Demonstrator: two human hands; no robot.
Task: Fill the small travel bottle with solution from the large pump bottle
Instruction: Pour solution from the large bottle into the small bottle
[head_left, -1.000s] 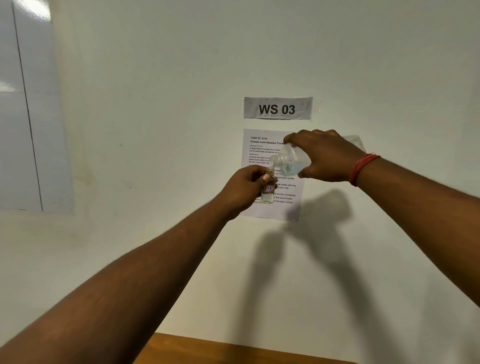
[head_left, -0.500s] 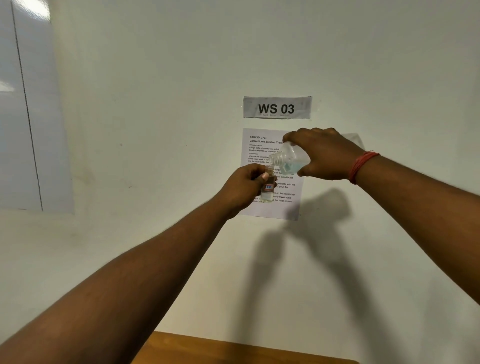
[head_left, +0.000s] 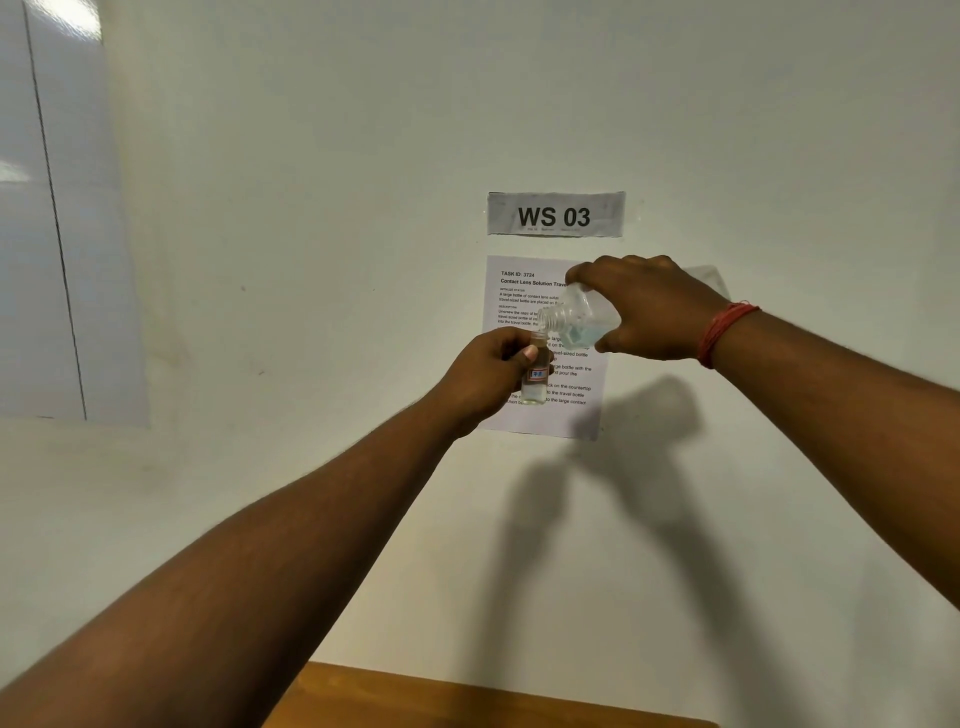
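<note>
My left hand (head_left: 491, 371) grips a small clear travel bottle (head_left: 536, 382) upright in front of the wall; it has a small label and a little clear liquid at its bottom. My right hand (head_left: 652, 306) holds the large clear bottle (head_left: 576, 317) tipped over to the left, its open threaded neck right at the small bottle's mouth. Pale blue liquid lies in the lower side of the large bottle. No pump or cap shows on either bottle.
A white wall fills the view, with a "WS 03" label (head_left: 555, 214) and a printed task sheet (head_left: 540, 415) behind the hands. A wooden surface edge (head_left: 467, 699) shows at the bottom. A glossy white panel (head_left: 41, 208) is at the left.
Both hands and the bottles have barely shifted; the large bottle stays tipped over the small one's mouth.
</note>
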